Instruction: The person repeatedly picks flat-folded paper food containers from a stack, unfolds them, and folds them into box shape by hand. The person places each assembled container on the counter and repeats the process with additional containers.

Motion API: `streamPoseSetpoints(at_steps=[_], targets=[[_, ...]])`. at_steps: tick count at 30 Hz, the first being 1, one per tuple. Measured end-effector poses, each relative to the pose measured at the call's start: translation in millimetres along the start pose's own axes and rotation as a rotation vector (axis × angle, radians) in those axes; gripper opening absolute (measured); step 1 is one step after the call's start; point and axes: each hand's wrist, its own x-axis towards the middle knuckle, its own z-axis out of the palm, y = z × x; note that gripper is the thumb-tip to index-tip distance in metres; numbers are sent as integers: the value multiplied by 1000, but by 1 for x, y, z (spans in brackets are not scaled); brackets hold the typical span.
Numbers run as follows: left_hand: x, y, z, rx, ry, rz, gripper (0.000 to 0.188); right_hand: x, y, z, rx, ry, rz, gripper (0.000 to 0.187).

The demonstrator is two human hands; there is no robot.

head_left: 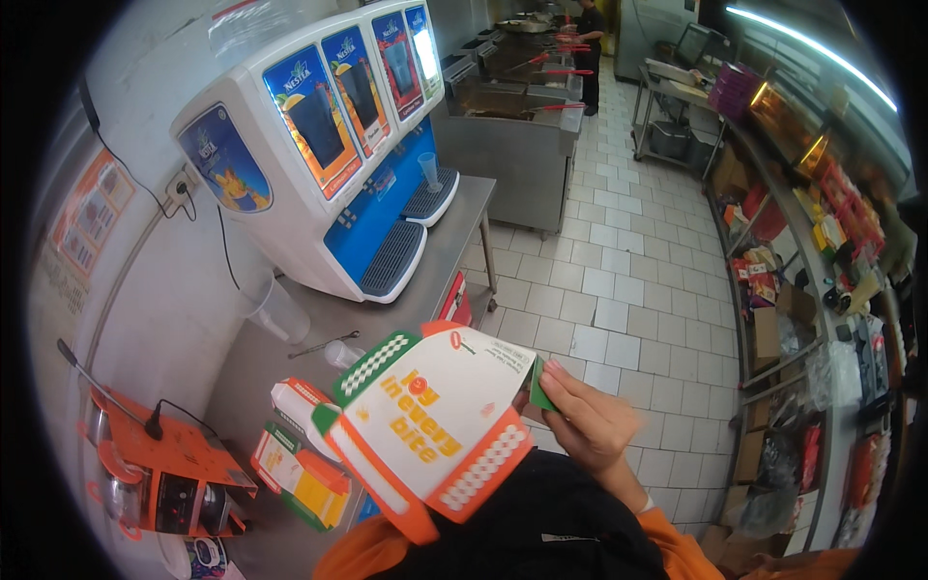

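Note:
A white cardboard food box [430, 420] with orange and green trim and orange lettering is held up close in front of me, above the steel counter [440, 256]. My right hand [590, 420] pinches a green flap at the box's right edge. My left hand is hidden behind the box, so its grip cannot be seen. More flat boxes of the same kind [300, 464] lie stacked on the counter below the held one.
A large blue and white drink dispenser [319, 145] stands on the counter with a clear cup [428, 170] on its tray. An orange machine [164, 469] sits at lower left. Another person [588, 53] stands by fryers far back. Shelves with boxes [783, 300] line the right.

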Motion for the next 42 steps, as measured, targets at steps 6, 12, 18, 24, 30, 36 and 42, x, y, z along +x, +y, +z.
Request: streamPoseSetpoints(at_steps=[6,12,18,24,30,36,42], targets=[[-2,-1,15,-49,17,84,67,7,7,-3,301,-57,114,24],[1,-6,18,-75,15,85,66,9,7,-15,353,-140,235,22],[5,-8,22,-119,-14,81,65,2,0,-10,366,-159,243,27],[4,-13,19,-139,-25,74,65,6,2,-18,483,-263,345,42],[-7,-29,34,-146,101,55,64,8,-5,-1,327,-494,-78,53],[0,-11,1,-449,-188,45,63,8,7,0,116,-211,-95,37],[5,12,-20,21,-308,159,34,5,12,-5,230,39,17,27]])
